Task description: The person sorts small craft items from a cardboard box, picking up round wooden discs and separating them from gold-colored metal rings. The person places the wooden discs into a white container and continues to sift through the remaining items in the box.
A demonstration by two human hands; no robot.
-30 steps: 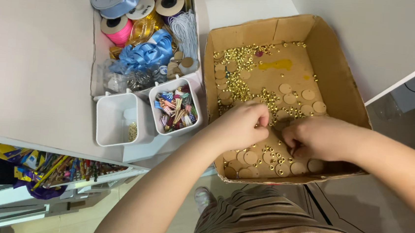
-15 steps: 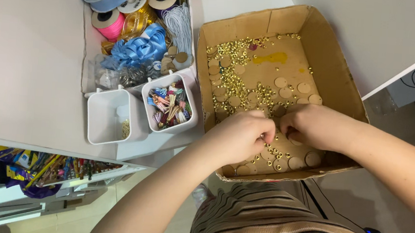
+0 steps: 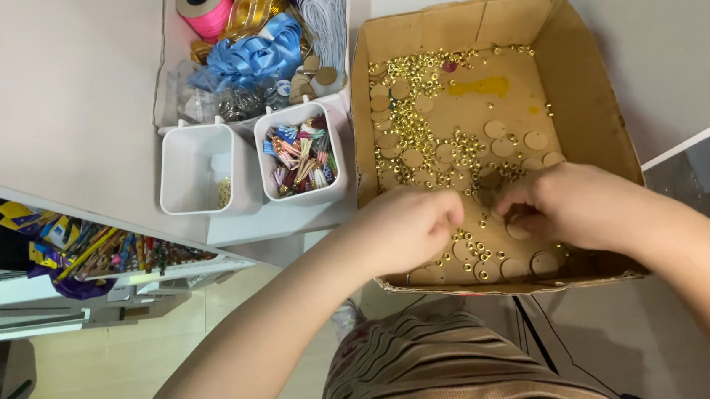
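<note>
We observed both hands inside a shallow cardboard box [image 3: 588,83] that sat on the white worktop [image 3: 60,83], its near edge overhanging toward the person's lap. The left hand [image 3: 407,229] was curled with its fingers drawn together over the near part of the box floor; what it pinched, if anything, we could not tell, since the fingertips were turned down and hidden. The right hand [image 3: 570,204] was likewise bunched, fingertips pressed together close to the left hand, over a wooden disc [image 3: 517,231]; whether it gripped the disc we could not tell.

Small gold beads [image 3: 411,128] lay scattered across the box floor, thickest along the left side and far-left corner, with a looser cluster [image 3: 473,249] just beside the left hand. Round wooden discs [image 3: 512,140] lay among them, several near the right hand. A yellow smear [image 3: 482,86] marked the far floor.

Left of the box, two white square cups stood touching side by side: one [image 3: 201,170] nearly bare with a few gold beads, the other [image 3: 303,157] full of multicoloured tassels. Behind them a white tray [image 3: 166,83] held a blue ribbon bow [image 3: 257,48], a pink ribbon spool [image 3: 205,6] and white cord [image 3: 327,16].
</note>
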